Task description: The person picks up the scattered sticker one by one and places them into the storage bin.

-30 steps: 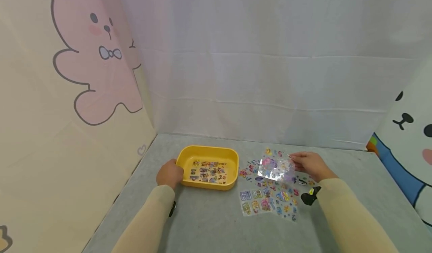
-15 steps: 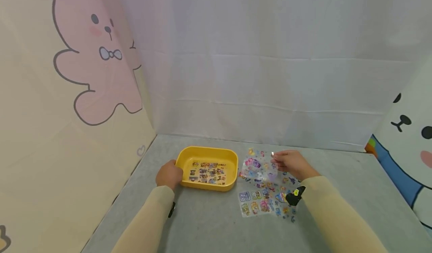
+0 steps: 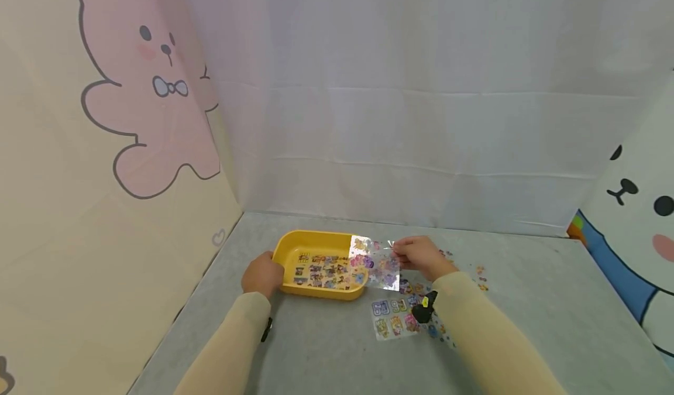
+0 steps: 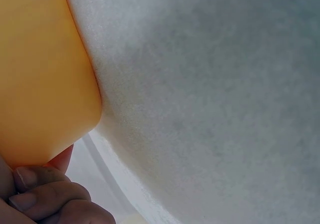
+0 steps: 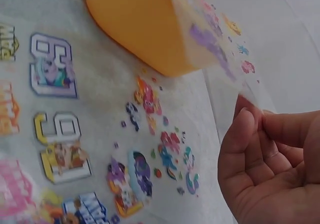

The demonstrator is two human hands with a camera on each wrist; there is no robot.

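A yellow tray (image 3: 316, 294) stands on the grey table, with a clear sticker sheet (image 3: 321, 269) lying inside it. My left hand (image 3: 262, 275) grips its left rim; the left wrist view shows curled fingers (image 4: 55, 196) at the tray's edge. My right hand (image 3: 421, 256) pinches the edge of another transparent sticker sheet (image 3: 375, 263) printed with small colourful figures. This sheet overlaps the tray's right rim in the head view. In the right wrist view, thumb and fingertips hold its near edge, and the sheet reaches up past the tray wall (image 5: 145, 29).
Several more sticker sheets (image 3: 396, 319) lie on the table right of the tray, partly under my right forearm. A white curtain (image 3: 421, 120) hangs behind the table. A cream wall with a pink bear (image 3: 152, 90) is on the left, a printed white character (image 3: 637, 219) on the right.
My right hand has moved left with the pinched sticker sheet, from above the other sheets to the tray's right rim. My left hand stays on the tray.
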